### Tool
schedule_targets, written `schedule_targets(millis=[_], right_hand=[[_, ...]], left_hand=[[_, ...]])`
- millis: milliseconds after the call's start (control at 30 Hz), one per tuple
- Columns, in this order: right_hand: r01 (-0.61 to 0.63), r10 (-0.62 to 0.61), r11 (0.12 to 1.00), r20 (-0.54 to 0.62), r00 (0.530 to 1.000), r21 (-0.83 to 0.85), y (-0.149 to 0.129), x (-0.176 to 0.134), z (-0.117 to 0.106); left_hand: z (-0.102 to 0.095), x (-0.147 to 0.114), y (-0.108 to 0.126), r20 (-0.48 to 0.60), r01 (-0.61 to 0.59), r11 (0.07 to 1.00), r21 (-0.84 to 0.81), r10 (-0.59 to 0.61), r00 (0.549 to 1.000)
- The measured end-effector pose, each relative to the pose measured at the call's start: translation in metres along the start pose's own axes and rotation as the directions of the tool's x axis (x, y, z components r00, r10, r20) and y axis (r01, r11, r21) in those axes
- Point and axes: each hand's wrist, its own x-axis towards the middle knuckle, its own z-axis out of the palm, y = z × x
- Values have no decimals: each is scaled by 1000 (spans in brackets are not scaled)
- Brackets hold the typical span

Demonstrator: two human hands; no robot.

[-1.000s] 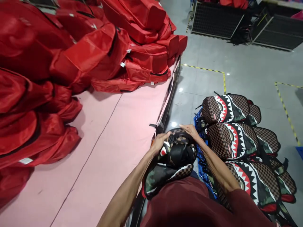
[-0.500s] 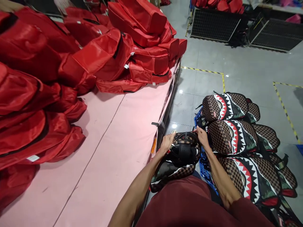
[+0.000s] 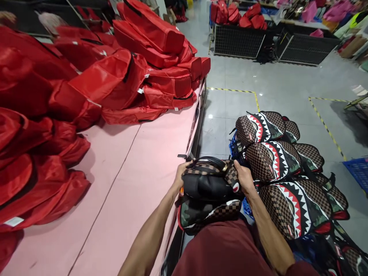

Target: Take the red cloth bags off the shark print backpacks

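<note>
Between my two hands is a brown-checked backpack (image 3: pixel 207 186) with black padding and a black top handle, held close in front of my body. My left hand (image 3: pixel 184 171) grips its left upper edge, fingers closed and partly hidden behind it. At the right upper edge, my right hand (image 3: pixel 242 175) is closed on the same bag, thumb on top. Camouflage and checked fabric with a red edge shows just below, against my shirt; whether it belongs to the same bag I cannot tell. Right of my right hand lie stacked checked backpacks (image 3: pixel 287 157) with shark-mouth prints.
A pink-covered table (image 3: pixel 123 203) stretches along my left, with heaps of red bags (image 3: pixel 100 76) on it. Blue crates (image 3: pixel 247 209) sit under the shark-print stack. Black mesh carts (image 3: pixel 238 41) stand on the tiled floor at the back. Yellow-black tape (image 3: pixel 327 126) marks the floor.
The backpack in my hands has come up nearer and its black padded side shows more fully. My hands have spread farther apart. The view has shifted to the right.
</note>
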Motion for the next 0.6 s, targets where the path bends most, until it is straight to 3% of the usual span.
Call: schedule_targets(millis=[133, 233, 367, 467, 600], right_hand=[[114, -76, 959, 153, 985, -261, 1, 32, 38], [185, -147, 873, 119, 982, -451, 10, 61, 63], [272, -233, 789, 143, 962, -550, 7, 80, 77], [276, -225, 728, 161, 961, -628, 0, 76, 65], [235, -228, 787, 85, 970, -570, 22, 40, 7]], left_hand=[[-33, -15, -28, -154, 55, 998, -36, -60, 986], [-36, -31, -49, -226, 69, 996, -58, -81, 971], [-33, -49, -65, -264, 59, 994, -88, -80, 961], [-34, -70, -77, -273, 59, 993, -103, -85, 958], [-30, -112, -104, -257, 92, 990, -111, -118, 959]])
